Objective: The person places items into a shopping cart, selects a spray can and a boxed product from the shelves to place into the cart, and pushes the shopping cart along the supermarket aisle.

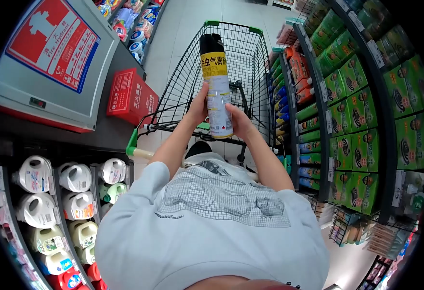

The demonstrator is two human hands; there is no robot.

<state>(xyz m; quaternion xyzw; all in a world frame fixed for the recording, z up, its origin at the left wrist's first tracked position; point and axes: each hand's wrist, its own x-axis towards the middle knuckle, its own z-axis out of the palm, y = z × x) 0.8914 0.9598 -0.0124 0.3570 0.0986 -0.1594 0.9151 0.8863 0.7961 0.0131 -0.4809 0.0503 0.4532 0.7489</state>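
An insecticide spray can with a black cap, a yellow band and a white label stands nearly upright in front of me. My left hand is wrapped round its left side at mid-height. Lower down on the right side, my right hand grips it, with the thumb on the label. The fingers behind the can are hidden. Just beyond and below the can is a wire shopping cart with green corners, its green handle partly covered by my arms.
Green boxes fill the shelves on the right. Detergent jugs line the lower left shelves. A red fire extinguisher box sits beside the fire hydrant cabinet on the left. Tiled floor runs ahead past the cart.
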